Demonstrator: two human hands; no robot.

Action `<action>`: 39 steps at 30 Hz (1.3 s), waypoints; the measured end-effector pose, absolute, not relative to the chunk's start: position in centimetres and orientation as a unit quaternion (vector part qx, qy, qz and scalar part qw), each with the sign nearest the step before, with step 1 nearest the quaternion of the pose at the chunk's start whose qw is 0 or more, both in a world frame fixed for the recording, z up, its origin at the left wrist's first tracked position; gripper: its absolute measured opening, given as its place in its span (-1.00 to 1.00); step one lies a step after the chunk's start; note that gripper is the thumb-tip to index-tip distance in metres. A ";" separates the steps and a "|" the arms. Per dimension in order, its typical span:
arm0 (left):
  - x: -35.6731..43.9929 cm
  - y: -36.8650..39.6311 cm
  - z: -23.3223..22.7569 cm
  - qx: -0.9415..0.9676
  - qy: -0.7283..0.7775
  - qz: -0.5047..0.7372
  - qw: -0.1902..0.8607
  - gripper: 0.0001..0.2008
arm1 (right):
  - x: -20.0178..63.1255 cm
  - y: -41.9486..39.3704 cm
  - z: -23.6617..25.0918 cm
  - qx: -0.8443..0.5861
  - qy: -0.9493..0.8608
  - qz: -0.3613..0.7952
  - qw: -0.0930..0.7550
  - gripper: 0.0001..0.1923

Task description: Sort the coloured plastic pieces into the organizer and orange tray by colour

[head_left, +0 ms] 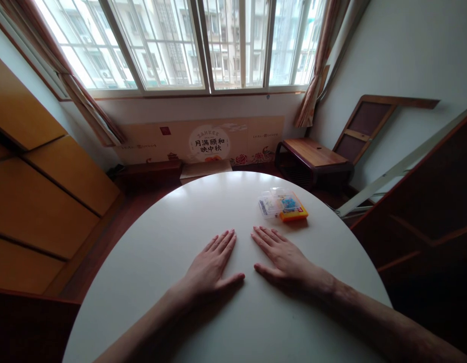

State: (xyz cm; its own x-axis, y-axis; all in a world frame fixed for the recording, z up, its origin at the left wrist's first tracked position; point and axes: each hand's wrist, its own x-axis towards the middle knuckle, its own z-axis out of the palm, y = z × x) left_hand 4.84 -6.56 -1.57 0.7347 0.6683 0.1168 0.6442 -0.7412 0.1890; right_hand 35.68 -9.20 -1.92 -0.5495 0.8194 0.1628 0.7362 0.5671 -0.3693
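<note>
At one o'clock, just beyond my flat, empty right hand (284, 257), lies the small plastic box (283, 205), farther from my flat left hand (213, 264).

place: home room | signs: curtained window (203, 45), wooden cabinets (40, 201), round table (180, 217)

Left hand (211, 267) and right hand (282, 258) lie flat, palms down, fingers (222, 242) spread
</note>
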 end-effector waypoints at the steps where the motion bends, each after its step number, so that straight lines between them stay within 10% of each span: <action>1: 4.8 -6.6 -1.7 0.929 0.353 0.092 0.067 0.08 | 35.7 -9.2 -2.0 -0.447 -0.871 0.129 0.161 -0.10; 39: 4.5 -6.9 -2.1 0.925 0.361 0.097 0.064 -0.06 | 35.1 -9.4 -2.1 -0.457 -0.872 0.117 0.128 -0.11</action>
State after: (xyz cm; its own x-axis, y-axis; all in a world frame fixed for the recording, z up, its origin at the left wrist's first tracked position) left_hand 4.48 -6.88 -2.15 0.7204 0.6808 0.1322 0.6560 -0.7308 0.1886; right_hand 35.11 -9.39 -2.08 -0.5496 0.8273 0.1162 0.7678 0.5550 -0.3200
